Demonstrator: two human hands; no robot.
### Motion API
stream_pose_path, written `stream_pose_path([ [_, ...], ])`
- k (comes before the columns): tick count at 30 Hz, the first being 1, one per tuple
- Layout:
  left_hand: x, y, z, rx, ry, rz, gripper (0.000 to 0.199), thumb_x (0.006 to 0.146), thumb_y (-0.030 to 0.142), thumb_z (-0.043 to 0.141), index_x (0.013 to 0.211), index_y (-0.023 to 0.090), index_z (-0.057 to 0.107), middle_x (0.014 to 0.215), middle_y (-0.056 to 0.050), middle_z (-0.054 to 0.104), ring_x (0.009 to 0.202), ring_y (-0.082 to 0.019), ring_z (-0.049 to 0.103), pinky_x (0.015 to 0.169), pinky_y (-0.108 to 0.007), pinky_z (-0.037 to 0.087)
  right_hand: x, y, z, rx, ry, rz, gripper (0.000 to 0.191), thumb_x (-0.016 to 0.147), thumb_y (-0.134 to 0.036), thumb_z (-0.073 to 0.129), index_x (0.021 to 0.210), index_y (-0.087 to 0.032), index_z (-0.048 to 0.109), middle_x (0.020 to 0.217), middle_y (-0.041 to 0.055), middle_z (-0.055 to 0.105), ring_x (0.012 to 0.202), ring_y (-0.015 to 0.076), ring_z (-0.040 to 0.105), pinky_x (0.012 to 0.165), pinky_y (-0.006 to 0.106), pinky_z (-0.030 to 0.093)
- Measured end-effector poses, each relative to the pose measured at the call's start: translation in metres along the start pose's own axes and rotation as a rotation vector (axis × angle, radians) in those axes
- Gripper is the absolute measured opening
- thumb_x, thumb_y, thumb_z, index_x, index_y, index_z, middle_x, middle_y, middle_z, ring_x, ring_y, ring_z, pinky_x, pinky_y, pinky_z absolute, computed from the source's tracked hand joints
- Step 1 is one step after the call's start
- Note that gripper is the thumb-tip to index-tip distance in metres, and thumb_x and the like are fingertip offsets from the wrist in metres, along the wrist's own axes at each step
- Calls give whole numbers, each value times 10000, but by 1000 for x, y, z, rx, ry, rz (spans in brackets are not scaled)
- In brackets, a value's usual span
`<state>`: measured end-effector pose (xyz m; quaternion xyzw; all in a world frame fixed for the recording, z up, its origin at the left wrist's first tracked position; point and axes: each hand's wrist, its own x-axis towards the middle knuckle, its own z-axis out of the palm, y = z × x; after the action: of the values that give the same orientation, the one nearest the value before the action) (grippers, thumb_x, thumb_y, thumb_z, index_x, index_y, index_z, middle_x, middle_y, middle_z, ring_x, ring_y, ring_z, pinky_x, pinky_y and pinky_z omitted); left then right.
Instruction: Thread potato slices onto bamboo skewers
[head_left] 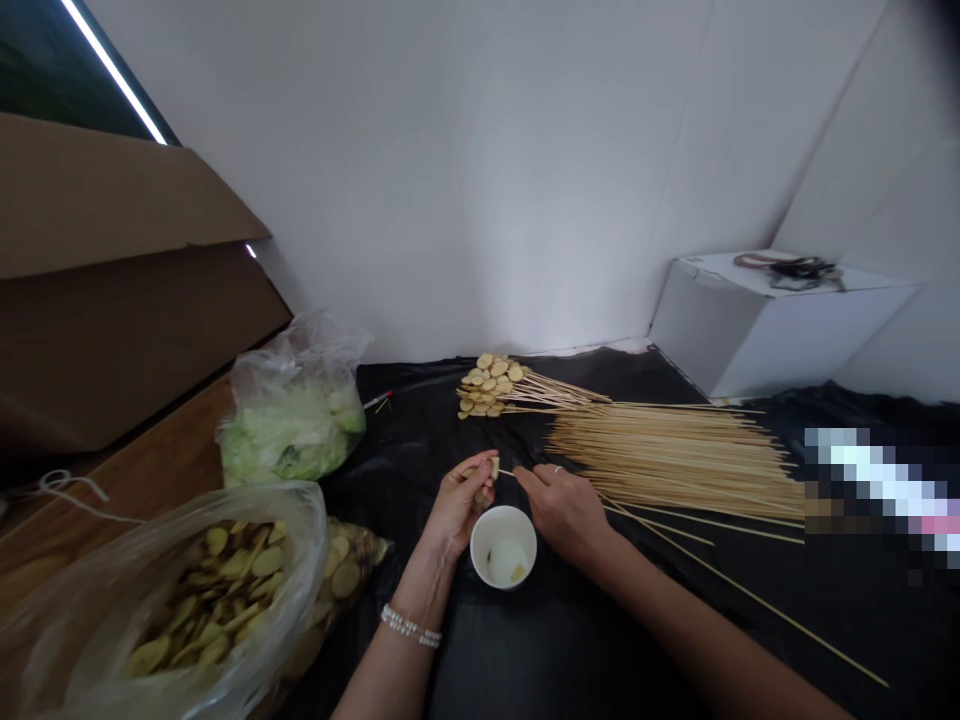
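Observation:
Above a white paper cup [517, 532], my left hand [459, 505] pinches a pale potato slice [494, 467]. My right hand [566, 512] grips a thin bamboo skewer [508, 473], whose far end meets the slice. How deep the tip sits is hidden by my left fingers. A little liquid and a small yellowish bit lie in the cup. Beyond my hands rests a pile of skewered potato slices [491, 380], their sticks pointing right. Many bare bamboo skewers [675, 450] are spread out to the right of it.
An open plastic bag of potato slices [217, 590] stands at lower left, beside another bag of slices [345, 572]. Behind them sits a bag of green leafy vegetables [292, 430]. A red-tipped pen [377, 399] lies on the black sheet [480, 660]. A white box [780, 330] borders the right.

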<state>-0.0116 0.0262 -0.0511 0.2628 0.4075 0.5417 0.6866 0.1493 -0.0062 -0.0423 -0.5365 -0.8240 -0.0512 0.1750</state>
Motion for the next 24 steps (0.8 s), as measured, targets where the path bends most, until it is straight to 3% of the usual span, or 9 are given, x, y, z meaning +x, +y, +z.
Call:
stream_pose_path([
  [7, -1, 0, 1, 70, -4, 39, 387, 585, 282, 821, 918, 115, 717, 568, 3, 584, 467, -37, 485, 441, -133, 375, 3, 4, -3, 34, -25, 50, 289, 927, -206, 395, 1106, -255, 616, 868, 34, 659, 794, 154, 585, 610, 242, 330],
  [13, 1, -3, 0, 22, -10, -5, 312, 561, 278, 832, 760, 90, 683, 550, 13, 576, 395, -2, 386, 370, -116, 298, 4, 5, -5, 27, -26, 45, 294, 930, -210, 390, 1112, -254, 617, 867, 33, 661, 798, 155, 591, 600, 243, 325],
  [18, 6, -1, -4, -94, 92, 28, 329, 527, 196, 849, 780, 83, 672, 760, -70, 679, 473, -4, 461, 399, -91, 352, 4, 7, -3, 13, -8, 67, 289, 931, -220, 395, 1107, -259, 621, 849, 27, 657, 783, 158, 591, 600, 248, 322],
  [24, 3, 0, 0, -102, 63, -1, 274, 582, 170, 820, 797, 96, 668, 756, -50, 668, 488, -13, 489, 407, -92, 395, 2, 6, -4, 28, 14, 45, 301, 938, -220, 385, 1131, -269, 612, 855, 23, 660, 780, 154, 584, 602, 250, 310],
])
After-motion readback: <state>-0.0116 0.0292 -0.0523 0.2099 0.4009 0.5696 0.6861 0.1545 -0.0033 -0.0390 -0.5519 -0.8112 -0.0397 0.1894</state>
